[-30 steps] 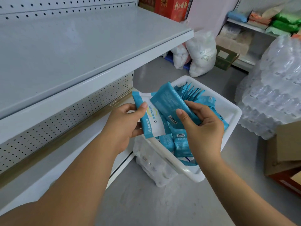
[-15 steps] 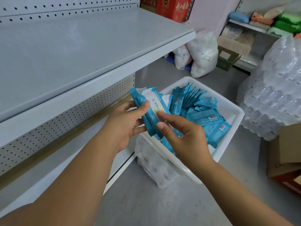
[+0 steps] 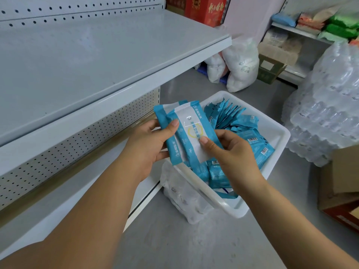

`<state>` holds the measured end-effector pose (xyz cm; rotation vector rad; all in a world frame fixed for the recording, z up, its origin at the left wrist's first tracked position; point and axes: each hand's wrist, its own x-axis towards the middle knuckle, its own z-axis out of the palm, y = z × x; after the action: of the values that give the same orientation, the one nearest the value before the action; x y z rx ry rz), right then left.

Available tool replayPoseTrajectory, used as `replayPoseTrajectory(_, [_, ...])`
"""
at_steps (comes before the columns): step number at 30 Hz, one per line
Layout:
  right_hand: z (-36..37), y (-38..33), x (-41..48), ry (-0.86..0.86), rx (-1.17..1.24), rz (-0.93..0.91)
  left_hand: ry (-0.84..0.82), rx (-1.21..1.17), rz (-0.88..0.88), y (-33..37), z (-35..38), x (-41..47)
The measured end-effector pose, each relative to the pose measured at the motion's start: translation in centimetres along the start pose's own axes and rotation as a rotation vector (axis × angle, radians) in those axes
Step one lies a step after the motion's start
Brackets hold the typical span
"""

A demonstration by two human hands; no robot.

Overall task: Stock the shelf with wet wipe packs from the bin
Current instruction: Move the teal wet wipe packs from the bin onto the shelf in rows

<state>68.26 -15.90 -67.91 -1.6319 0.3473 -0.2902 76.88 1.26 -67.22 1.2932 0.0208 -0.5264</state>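
Both hands hold a small stack of wet wipe packs [image 3: 186, 133] in the air, above the near left corner of the bin [image 3: 213, 197] and just in front of the shelf [image 3: 97, 55]. The left hand [image 3: 149, 144] grips the left side of the stack, with its thumb pressed on the front and its fingers curled behind. The right hand [image 3: 233, 152] pinches the lower right part, with its thumb on the white label of the front pack and its fingers underneath.

The packs are blue with a white middle band, and the printed faces are turned to the camera. Their long axis runs away from the person. The far end is higher and leans a little left, toward the shelf edge, and the near end points down to the bin. The packs overlap like a fan, so I cannot tell how many there are.

The white bin stands on the grey floor [image 3: 194, 245] beside the shelf. Inside it lie more loose packs [image 3: 250, 133]: some stand on edge in a row at the back, and others lie flat with the barcodes up. A clear plastic bundle [image 3: 180, 195] shows under its near corner.
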Motion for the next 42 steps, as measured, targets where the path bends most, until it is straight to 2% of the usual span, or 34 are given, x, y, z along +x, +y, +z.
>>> replayPoseTrajectory(4, [-0.9, -0.1, 0.7, 0.017, 0.171, 0.04, 0.093, 0.052, -0.002, 0.4, -0.7, 0.3])
replayPoseTrajectory(8, [-1.9, -0.9, 1.3, -0.077, 0.192, 0.061, 0.03, 0.166, -0.044, 0.8, -1.5, 0.5])
replayPoseTrajectory(11, [-1.9, -1.4, 1.6, -0.143, 0.13, 0.044, -0.095, 0.171, -0.085, 1.2, -1.5, 0.2])
replayPoseTrajectory(14, [-1.4, -2.0, 1.9, -0.104, -0.032, -0.037, -0.189, 0.184, -0.071, 1.3, -1.3, -0.2])
replayPoseTrajectory(20, [0.1, -3.5, 2.8, -0.107, -0.055, -0.107, -0.183, 0.326, -0.014, 1.2, -1.2, -1.4])
replayPoseTrajectory(25, [1.2, -6.1, 3.8, -0.142, -0.124, -0.198, -0.129, 0.346, 0.124, 3.2, -1.5, -2.9])
replayPoseTrajectory(32, [5.0, -11.0, 5.2, -0.358, -0.181, -0.344, -0.062, 0.541, 0.316, 9.0, -4.1, -5.7])
replayPoseTrajectory(42, [17.2, -16.3, 4.3, -0.696, -0.375, -0.486, 0.297, 0.781, 0.428, 16.1, -13.9, -12.2])
